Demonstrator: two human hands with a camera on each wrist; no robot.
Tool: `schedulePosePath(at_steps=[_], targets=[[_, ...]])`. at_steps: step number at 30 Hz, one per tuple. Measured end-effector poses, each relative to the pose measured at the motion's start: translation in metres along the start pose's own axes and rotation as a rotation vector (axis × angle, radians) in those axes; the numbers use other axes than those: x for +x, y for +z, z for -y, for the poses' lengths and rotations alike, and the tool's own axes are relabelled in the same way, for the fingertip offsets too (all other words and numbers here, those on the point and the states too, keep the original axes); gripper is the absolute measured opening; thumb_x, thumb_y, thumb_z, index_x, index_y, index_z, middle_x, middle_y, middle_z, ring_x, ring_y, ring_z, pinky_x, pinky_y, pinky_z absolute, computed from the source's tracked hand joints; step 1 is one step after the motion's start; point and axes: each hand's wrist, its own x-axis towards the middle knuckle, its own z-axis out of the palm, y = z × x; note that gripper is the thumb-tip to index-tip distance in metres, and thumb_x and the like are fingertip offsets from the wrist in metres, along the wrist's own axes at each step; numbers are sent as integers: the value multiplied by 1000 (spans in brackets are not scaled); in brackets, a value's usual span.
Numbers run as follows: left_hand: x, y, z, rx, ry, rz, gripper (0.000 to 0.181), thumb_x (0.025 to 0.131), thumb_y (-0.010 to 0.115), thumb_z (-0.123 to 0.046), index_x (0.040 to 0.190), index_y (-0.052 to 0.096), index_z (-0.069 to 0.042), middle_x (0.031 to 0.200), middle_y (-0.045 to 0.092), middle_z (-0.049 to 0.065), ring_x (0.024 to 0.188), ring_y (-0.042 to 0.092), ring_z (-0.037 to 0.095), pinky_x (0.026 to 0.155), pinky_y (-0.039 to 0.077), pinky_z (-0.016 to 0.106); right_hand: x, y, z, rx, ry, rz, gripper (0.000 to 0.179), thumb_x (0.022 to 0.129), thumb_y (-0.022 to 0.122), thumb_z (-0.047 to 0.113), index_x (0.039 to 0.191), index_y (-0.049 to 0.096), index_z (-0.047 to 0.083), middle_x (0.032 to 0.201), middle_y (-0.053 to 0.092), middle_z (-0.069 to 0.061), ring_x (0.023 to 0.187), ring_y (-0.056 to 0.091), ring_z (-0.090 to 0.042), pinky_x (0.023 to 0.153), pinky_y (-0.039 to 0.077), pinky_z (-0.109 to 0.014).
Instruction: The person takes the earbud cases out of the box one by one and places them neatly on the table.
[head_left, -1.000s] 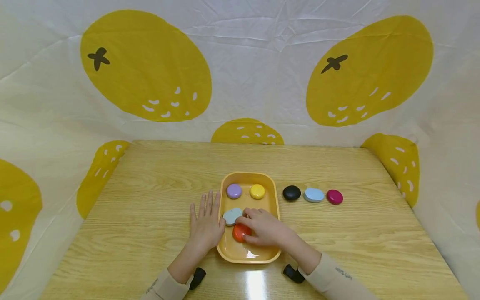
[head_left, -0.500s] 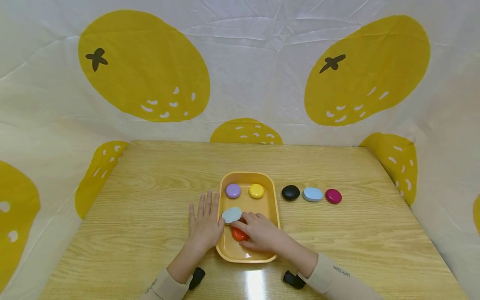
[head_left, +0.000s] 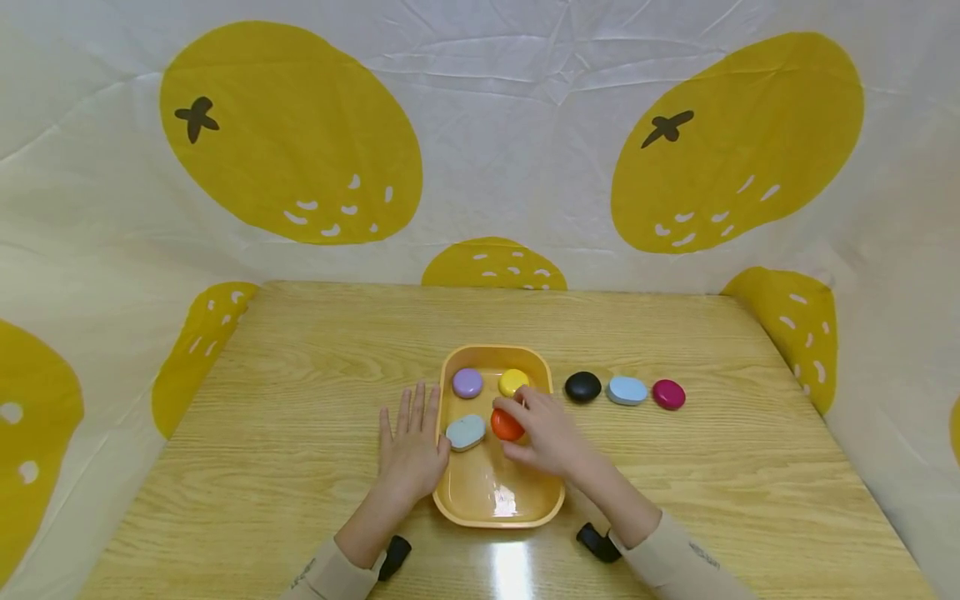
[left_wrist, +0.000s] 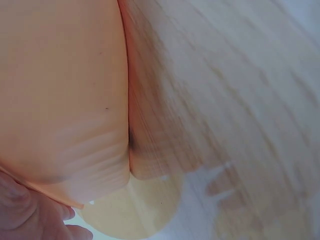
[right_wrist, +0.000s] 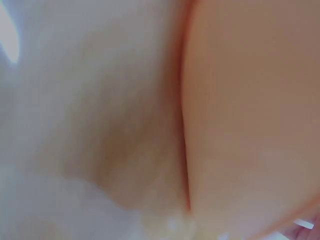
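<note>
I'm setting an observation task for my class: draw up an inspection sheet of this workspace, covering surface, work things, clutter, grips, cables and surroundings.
Surface: wood-grain table, with a bright reflection near its front edge.
Work things: orange tray holding a purple piece, a yellow piece and a pale grey-blue piece; black piece, light-blue piece and magenta piece in a row to its right.
Clutter: nothing seen.
Left grip: fingers straight, beside the tray's left rim.
Right grip: pinches a red piece over the tray.
Cables: nothing seen.
Surroundings: white cloth with yellow fruit-like prints, behind and beside the table.
</note>
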Motion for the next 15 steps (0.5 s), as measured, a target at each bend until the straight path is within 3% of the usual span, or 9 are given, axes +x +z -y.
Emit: schedulePosePath(at_steps=[7, 15], targets=[[-1, 0, 0, -12, 2, 5, 66, 91, 41, -29, 147, 15, -8, 152, 10, 15, 139, 4, 34, 107, 0, 58, -11, -23, -34, -77, 190, -58, 49, 71, 71, 31, 116, 58, 16, 96, 52, -10, 89, 51, -26, 72, 43, -40], [0, 0, 0, -16, 7, -2, 66, 90, 42, -29, 147, 15, -8, 152, 10, 15, 139, 5, 34, 107, 0, 58, -34, -27, -62, -117, 339, -3, 48, 73, 69, 28, 116, 55, 14, 97, 53, -13, 88, 52, -30, 70, 44, -46]])
